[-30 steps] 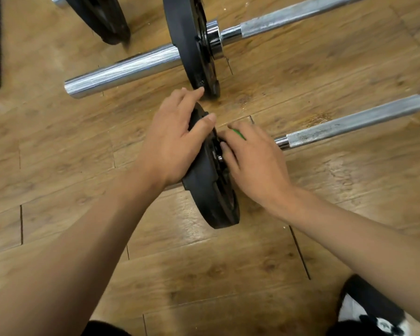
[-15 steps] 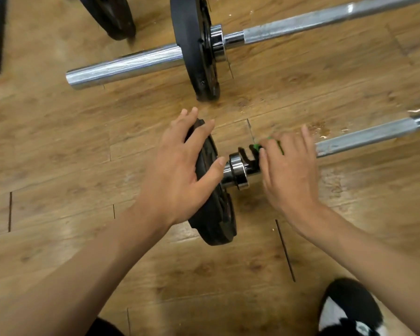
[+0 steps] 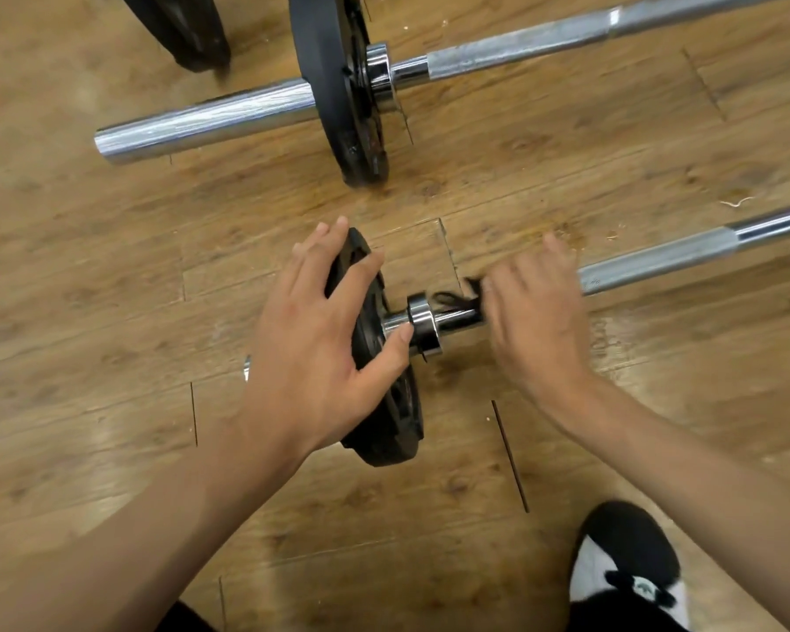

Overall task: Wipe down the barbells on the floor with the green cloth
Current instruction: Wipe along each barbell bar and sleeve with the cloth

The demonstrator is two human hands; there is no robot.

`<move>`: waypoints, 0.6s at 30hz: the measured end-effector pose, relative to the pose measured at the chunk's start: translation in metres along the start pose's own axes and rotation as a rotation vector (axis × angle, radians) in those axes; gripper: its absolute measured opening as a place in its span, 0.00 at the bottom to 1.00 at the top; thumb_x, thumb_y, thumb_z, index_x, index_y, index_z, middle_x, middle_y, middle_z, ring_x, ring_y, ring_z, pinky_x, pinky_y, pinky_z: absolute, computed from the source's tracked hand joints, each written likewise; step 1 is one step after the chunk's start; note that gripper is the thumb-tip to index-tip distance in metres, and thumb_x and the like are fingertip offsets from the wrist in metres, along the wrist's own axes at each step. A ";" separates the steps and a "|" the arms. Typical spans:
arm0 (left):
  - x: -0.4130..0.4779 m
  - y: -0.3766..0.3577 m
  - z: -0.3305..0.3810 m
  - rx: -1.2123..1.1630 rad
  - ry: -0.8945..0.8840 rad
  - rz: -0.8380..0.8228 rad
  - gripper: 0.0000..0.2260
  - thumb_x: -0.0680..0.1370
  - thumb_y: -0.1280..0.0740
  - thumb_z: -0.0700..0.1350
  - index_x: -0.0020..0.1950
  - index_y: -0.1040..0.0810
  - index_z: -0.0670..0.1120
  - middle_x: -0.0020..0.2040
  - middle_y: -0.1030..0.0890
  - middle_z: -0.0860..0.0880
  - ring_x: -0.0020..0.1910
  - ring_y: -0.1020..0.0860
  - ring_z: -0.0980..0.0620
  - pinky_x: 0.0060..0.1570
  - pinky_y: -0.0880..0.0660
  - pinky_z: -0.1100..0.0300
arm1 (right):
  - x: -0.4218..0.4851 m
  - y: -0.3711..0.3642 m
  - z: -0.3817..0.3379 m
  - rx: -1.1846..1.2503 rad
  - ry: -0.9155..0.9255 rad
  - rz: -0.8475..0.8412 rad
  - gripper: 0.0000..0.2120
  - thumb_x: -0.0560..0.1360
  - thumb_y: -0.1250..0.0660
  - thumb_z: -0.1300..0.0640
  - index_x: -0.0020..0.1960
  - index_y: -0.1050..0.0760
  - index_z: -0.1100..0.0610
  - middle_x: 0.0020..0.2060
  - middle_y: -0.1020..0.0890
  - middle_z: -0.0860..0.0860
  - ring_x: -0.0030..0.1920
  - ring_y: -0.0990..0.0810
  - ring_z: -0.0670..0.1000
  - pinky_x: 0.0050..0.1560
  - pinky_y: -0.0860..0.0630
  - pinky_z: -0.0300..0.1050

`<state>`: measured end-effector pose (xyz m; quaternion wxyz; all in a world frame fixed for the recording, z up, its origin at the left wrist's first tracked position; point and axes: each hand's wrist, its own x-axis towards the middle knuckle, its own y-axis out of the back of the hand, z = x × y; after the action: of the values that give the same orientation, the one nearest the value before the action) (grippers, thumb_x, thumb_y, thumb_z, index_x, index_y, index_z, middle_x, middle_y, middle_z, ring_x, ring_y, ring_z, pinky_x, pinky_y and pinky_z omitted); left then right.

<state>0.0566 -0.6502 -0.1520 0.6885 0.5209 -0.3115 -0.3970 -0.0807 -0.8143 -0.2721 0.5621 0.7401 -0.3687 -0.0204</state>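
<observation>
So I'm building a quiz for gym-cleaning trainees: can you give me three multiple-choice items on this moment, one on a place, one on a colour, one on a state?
1. The left hand rests on: A the near plate; B a bench; C a wall rack.
2. That plate is: A red; B black; C green.
3. That plate: A lies flat; B hangs in the air; C stands on edge on the floor.
Key: A, fingers spread over its rim; B, its face is all black; C, its rim meets the wood.
</observation>
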 end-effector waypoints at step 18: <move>0.035 0.011 -0.012 -0.019 0.024 -0.110 0.34 0.79 0.46 0.66 0.77 0.27 0.46 0.82 0.35 0.43 0.82 0.41 0.43 0.77 0.41 0.46 | -0.001 -0.001 -0.007 -0.013 0.230 -0.101 0.16 0.84 0.39 0.52 0.67 0.22 0.58 0.57 0.18 0.57 0.58 0.21 0.59 0.80 0.43 0.56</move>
<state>0.0860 -0.6732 -0.1437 0.6744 0.5354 -0.2702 -0.4307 -0.0778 -0.8086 -0.2705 0.6038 0.7514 -0.2641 0.0339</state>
